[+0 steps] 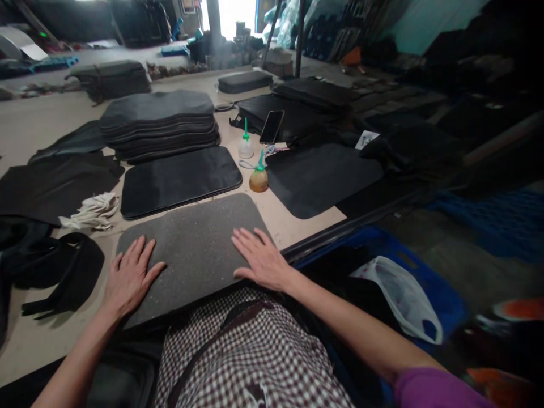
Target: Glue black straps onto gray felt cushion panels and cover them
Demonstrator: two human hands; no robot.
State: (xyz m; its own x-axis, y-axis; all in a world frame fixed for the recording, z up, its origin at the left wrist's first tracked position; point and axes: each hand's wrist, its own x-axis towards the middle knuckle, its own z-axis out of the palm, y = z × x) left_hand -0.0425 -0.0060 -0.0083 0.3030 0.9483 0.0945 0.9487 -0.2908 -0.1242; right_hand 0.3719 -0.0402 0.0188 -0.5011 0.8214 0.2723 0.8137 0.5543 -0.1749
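A dark grey panel with rounded corners (195,249) lies flat at the table's front edge, specked with pale bits. My left hand (131,275) rests on its left side, fingers spread. On its right side lies my right hand (261,258), palm down with the fingers stretched out. Just beyond the panel is a low stack of black panels (181,180). Two squeeze bottles with green nozzles stand to the right of that stack: one amber bottle (258,180) and one whitish bottle (245,146). Another black panel (323,175) lies flat at the right.
A tall stack of dark panels (164,127) stands further back. Crumpled pale gloves (91,211) and black strips (63,277) lie at left. A phone (272,126) leans against dark pieces. Below the table's right edge, a blue crate (453,306) holds a white plastic bag (395,286).
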